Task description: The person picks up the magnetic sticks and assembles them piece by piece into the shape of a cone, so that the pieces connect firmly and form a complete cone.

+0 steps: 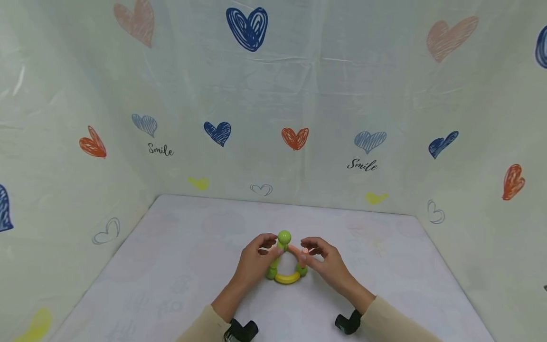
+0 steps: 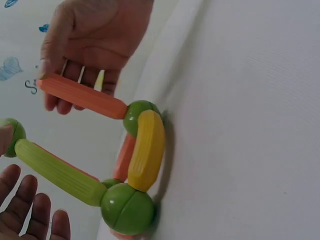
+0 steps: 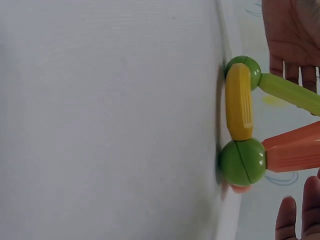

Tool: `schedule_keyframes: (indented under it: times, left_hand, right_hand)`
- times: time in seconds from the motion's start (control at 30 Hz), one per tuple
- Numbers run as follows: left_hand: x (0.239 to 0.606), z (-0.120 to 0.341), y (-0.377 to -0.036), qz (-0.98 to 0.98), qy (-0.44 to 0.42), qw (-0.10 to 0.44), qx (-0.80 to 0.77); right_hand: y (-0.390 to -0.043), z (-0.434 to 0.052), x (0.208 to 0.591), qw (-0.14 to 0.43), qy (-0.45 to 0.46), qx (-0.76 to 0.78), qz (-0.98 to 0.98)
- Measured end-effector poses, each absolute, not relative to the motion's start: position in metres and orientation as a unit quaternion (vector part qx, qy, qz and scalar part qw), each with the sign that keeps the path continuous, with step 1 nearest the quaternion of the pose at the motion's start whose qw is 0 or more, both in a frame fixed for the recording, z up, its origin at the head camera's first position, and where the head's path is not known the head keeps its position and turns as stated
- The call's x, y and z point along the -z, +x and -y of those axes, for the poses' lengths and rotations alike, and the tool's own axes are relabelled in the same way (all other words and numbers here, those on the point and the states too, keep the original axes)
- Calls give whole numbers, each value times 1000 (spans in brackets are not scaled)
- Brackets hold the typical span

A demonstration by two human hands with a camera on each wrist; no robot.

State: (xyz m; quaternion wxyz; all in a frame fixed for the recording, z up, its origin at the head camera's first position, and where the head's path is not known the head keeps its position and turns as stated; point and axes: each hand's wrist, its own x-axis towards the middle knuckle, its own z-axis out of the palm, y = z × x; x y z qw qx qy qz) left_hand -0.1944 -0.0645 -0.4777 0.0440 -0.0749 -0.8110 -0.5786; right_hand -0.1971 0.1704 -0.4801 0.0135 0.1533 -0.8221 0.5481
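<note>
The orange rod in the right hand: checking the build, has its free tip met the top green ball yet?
Apart. The left wrist view shows the orange rod ending well clear of the top green ball, with open background between them.

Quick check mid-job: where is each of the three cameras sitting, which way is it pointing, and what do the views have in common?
Head: worn high, looks forward and down at the table; shows left hand, right hand, both sleeves and the toy frame.
Left wrist: low beside the toy, faces across to the right hand holding the orange stick.
Right wrist: low on the opposite side, faces the left hand.
Shared: both wrist views show the yellow curved piece between green balls.
</note>
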Motion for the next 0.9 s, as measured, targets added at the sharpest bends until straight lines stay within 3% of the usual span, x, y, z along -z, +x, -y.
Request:
schedule_keyframes:
  times: [0.37, 0.57, 0.9]
  left_hand:
    - [454, 56, -202, 798, -104, 35, 593]
    - [452, 56, -205, 801, -114, 24, 588]
    - [452, 55, -205, 803, -130, 21, 581]
  right_hand:
    - [-191, -175, 500, 35, 141, -538, 830]
    - [-196, -166, 501, 17, 109, -524, 845]
    - [-200, -159, 503, 33, 125, -513, 849]
